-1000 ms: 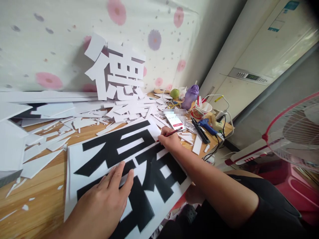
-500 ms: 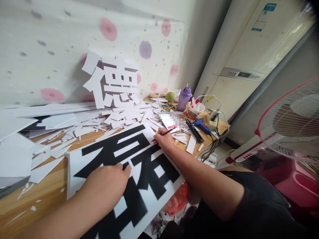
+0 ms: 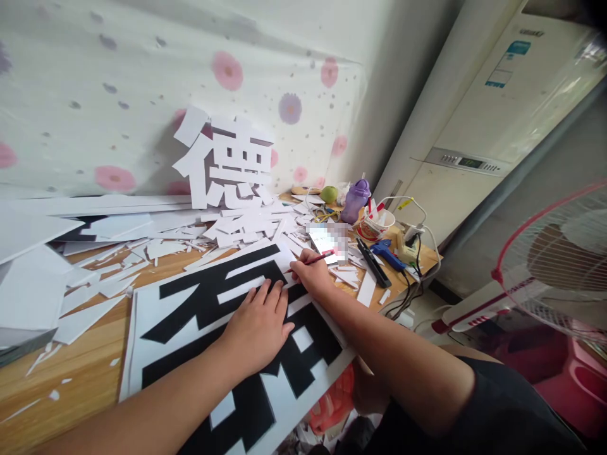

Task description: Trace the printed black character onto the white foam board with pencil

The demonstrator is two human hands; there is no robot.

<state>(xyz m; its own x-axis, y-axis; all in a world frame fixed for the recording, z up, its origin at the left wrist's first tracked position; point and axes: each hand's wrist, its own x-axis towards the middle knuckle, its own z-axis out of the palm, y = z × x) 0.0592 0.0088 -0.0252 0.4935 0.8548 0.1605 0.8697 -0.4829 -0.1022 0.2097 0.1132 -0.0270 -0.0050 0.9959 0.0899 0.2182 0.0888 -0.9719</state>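
Observation:
A white sheet (image 3: 256, 404) printed with large black character strokes lies on the wooden table, its near right edge passing the table's front. My left hand (image 3: 258, 325) rests flat on the middle of this sheet, fingers spread. At the sheet's far right part, my right hand (image 3: 310, 275) pinches a thin dark red pencil (image 3: 325, 256). The pencil's tip points left and down at the print beside a black stroke; whether it touches the paper I cannot tell. White offcuts (image 3: 241, 224) are heaped just beyond the sheet.
A white cut-out character (image 3: 198, 174) leans on the flowered wall covering. To the right are a purple bottle (image 3: 355, 201), a paper cup (image 3: 376, 224), a blue glue gun (image 3: 389, 254), a black cutter-like tool (image 3: 373, 262) and cables. A fan (image 3: 554, 253) stands beyond the table.
My left hand has moved up and right across the sheet and now lies flat with its fingers spread. My right hand stays at the same part of the sheet with the pencil. The view has shifted slightly.

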